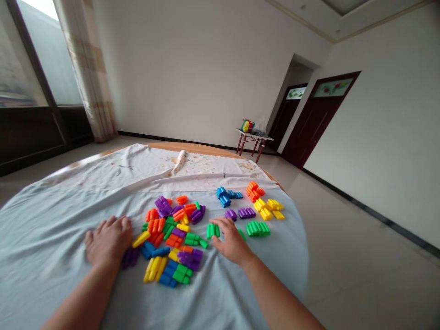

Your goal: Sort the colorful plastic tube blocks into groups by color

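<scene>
A mixed heap of interlocking plastic toy blocks [173,238] in several colours lies in the middle of a pale blue cloth [51,247]. Beyond it stand separate groups of blue blocks [226,195], orange blocks [253,191], yellow blocks [267,209], purple blocks [245,212] and green blocks [257,228]. My left hand [108,240] rests on the cloth at the heap's left side, holding nothing. My right hand [232,240] lies right of the heap, its fingers spread just beyond a small green block [213,231]. It holds nothing I can see.
The cloth covers a round wooden table [192,147], with a stained white sheet [144,167] and a white roll [179,162] at the far side. Behind stands a small red-legged table [254,140] with a colourful object. A dark red door [316,117] is at the right.
</scene>
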Motion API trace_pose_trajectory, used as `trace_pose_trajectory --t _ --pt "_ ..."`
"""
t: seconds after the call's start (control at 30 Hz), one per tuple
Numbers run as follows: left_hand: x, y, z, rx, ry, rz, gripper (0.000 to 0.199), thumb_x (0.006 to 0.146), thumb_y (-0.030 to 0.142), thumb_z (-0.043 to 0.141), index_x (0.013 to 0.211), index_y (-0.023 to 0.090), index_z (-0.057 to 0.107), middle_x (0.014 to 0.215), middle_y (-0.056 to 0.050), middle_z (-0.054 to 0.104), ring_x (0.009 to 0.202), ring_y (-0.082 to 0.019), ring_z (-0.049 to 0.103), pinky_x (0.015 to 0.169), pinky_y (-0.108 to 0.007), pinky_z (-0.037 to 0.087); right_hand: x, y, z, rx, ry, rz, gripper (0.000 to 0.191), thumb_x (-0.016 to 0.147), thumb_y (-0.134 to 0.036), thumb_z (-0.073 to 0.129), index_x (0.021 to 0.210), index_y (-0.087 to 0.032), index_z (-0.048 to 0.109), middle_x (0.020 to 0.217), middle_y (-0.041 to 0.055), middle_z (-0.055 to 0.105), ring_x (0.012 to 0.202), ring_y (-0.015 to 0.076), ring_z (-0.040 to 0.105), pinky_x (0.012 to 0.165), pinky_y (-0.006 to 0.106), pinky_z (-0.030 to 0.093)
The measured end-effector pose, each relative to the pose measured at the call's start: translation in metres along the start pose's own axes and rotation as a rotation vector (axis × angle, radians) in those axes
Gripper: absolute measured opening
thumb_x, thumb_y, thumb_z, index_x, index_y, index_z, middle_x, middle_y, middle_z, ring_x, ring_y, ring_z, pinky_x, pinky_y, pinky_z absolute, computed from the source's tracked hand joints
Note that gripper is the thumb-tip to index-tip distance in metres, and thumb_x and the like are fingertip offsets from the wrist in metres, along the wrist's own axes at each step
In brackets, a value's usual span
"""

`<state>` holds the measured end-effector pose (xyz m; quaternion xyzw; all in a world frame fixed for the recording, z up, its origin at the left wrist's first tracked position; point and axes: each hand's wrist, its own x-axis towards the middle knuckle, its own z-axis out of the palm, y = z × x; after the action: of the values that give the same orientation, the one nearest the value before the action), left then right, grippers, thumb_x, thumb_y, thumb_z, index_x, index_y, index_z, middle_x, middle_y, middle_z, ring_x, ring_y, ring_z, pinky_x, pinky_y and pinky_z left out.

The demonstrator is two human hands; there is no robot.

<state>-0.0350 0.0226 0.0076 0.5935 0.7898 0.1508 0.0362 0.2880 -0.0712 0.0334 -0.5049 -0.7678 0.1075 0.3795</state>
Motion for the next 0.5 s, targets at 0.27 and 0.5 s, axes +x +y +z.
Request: trace_pose_trajectory --t 0.27,0.5 --pt "-0.003 0.007 -0.01 0.066 -0.028 -0.042 0.055 0.085 0.038 0.015 0.109 0.016 0.059 0.13 -0.014 0.054 0.122 -0.027 0.045 0.099 -0.042 0.029 -0.036 0.003 -0.008 0.005 -0.146 0.031 0.046 0.068 -0.007 0.058 0.112 -0.02 0.059 0.11 0.0062 0.06 0.106 0.019 0.051 0.097 0.034 0.039" --pt "-0.003 0.008 -0.013 0.075 -0.031 -0.049 0.057 0.085 0.038 0.013 0.105 0.012 0.06 0.122 -0.017 0.058 0.115 -0.03 0.051 0.093 -0.04 0.034 -0.039 0.007 -0.006 0.034 -0.122 0.026 0.04 0.07 -0.012 0.067 0.109 -0.023 0.062 0.107 0.0041 0.064 0.102 0.0197 0.054 0.095 0.036 0.04"
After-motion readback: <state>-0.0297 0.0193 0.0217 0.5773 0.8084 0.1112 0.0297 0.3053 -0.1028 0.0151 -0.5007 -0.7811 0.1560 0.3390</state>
